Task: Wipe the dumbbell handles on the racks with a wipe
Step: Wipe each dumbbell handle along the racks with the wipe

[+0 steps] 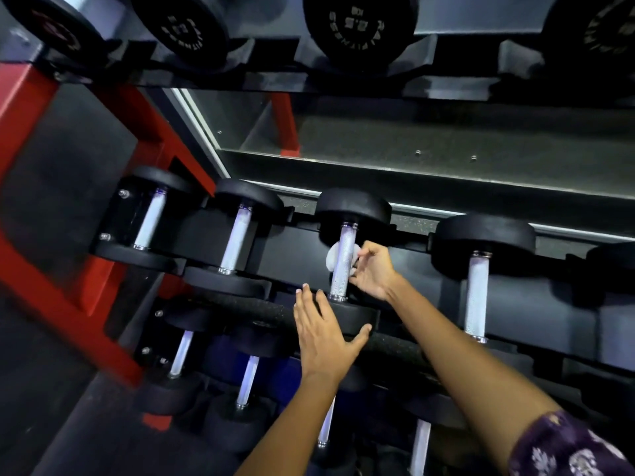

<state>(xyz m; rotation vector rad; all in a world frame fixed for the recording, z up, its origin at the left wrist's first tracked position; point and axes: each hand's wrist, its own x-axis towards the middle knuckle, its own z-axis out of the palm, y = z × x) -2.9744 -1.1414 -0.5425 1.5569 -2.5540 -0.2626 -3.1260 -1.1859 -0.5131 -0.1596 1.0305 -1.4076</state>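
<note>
White wipe (332,257) sits wrapped behind and around the knurled steel handle (344,264) of the third dumbbell from the left on the middle rack tier (302,249); it shows on both sides of the bar, bunched, roughly at mid-length.

Right hand (372,269): grip clamped on the wipe, fingers pinching it against the right side of the handle. Left hand (324,333): grip apart, fingers straight, palm resting on the near rubber head (357,314) of the same dumbbell, thumb along its front edge. Judged to be steadying it.

Neighbouring handles: two to the left (235,240), (150,219), one to the right (477,293). Whether these are already wiped cannot be told. Lower tier dumbbells (248,381) below the forearms; upper tier heads (359,24) overhead. Red frame (41,187) at left.

Risks, as judged:
- Wipe is held by a fingertip pinch only; the coarse knurling may snag or tear it, or drag it out of the pinch.
- Bunched wipe covers only part of the bar; ends near the collars may get missed.
- If the left palm lifts, the dumbbell may roll in its cradle under the wiping force.
- Fingers are near the gap between handle and head; a pinch is possible if the dumbbell shifts.
</note>
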